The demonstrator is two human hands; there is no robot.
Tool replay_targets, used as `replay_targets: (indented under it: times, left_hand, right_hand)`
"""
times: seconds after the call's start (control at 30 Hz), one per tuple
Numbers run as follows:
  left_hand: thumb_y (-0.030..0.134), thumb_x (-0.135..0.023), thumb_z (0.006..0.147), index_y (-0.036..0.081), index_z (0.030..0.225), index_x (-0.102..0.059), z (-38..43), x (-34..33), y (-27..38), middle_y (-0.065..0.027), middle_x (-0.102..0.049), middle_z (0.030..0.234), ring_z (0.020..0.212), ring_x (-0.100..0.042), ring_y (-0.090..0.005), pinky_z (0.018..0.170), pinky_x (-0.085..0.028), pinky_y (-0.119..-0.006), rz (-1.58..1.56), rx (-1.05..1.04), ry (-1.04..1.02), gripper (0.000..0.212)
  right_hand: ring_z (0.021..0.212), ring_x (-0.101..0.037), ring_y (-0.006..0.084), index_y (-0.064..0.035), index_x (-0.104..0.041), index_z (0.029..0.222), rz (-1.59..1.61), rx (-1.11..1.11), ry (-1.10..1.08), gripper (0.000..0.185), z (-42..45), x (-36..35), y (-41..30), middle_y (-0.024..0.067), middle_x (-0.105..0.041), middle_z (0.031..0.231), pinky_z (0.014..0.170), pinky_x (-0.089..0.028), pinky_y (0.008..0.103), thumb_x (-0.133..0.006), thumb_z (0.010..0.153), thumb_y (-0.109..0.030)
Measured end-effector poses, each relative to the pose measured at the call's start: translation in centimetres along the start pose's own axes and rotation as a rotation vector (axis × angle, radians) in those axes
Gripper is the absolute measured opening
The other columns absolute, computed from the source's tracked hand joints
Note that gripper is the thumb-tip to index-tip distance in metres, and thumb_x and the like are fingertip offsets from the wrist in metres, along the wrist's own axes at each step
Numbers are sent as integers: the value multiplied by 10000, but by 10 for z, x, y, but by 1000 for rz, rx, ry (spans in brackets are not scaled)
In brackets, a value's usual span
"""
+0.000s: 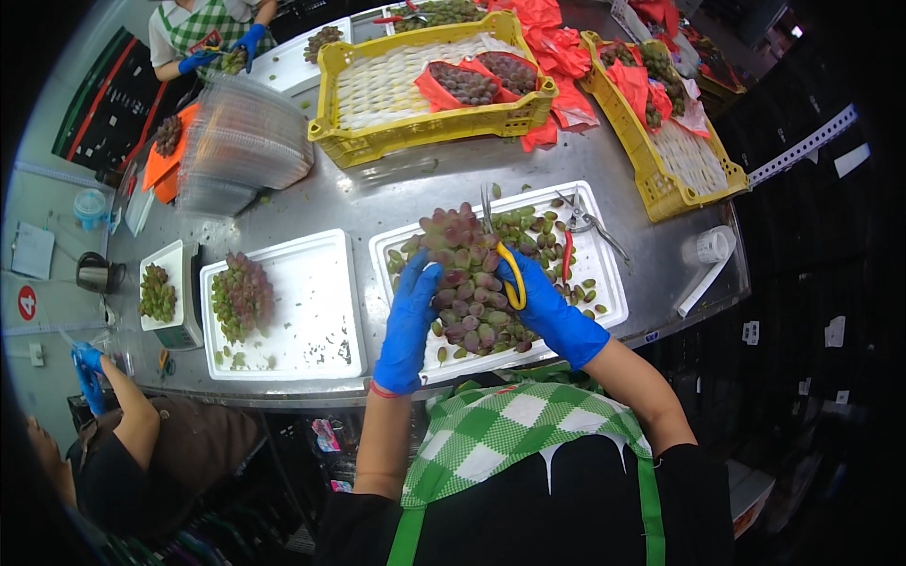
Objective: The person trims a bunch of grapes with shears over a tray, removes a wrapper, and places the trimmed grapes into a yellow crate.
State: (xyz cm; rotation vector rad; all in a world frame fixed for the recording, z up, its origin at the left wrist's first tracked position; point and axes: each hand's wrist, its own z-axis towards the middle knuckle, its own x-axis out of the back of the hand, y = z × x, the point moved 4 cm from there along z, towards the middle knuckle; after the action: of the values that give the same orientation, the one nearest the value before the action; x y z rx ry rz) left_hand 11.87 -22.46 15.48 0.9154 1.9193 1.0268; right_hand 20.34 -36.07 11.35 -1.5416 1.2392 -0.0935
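Observation:
A large bunch of purple-green grapes (471,290) is held up between my two blue-gloved hands, over a white foam tray (614,301). My left hand (410,315) grips its left side. At its right side, my right hand (548,304) holds yellow-handled scissors (520,283), their blades pointing away from me beside the top of the bunch. Many loose grapes (545,233) lie in the tray around it. Pruning shears (584,221), one handle red, rest across the tray's far right corner. Whether my right fingers also touch the grapes is hard to tell.
Left of my tray, another white tray (315,364) holds a bunch. A scale (185,336) with grapes stands beyond. Stacked clear plastic containers (244,141) and yellow crates (425,138), (648,177) sit farther back. A paper roll (708,244) lies right. Two co-workers stand left and far left.

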Motion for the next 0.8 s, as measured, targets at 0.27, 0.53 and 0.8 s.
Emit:
replay_targets:
  times: [0.27, 0.53, 0.8]
  left_hand:
    - [438, -392, 846, 105, 1271, -316, 5, -10, -7, -95, -417, 1217, 1043, -466, -203, 881, -402, -324, -468, -48, -60, 546]
    - [533, -241, 853, 102, 1309, -252, 7, -11, -45, -99, -362, 1267, 1081, -430, -272, 908, -369, -412, -1055, -127, -571, 628]
    - [527, -237, 852, 128, 1334, -197, 22, 15, -43, -80, -296, 1317, 1148, -365, -246, 957, -313, -393, -769, -154, -298, 627]
  right_hand:
    - [1087, -463, 234, -71, -277, 1289, 346, -104, -348, 454, 4, -25, 5, 115, -393, 1254, 900, -413, 374, -344, 903, -300]
    - [821, -520, 72, -44, -469, 1186, -273, 68, 46, 418, -20, -50, -49, 23, -573, 968, 700, -450, 203, -599, 793, -104]
    - [720, -520, 74, -122, -457, 1213, -808, 421, 21, 505, -52, -48, -75, 77, -588, 901, 656, -447, 222, -622, 738, -70]
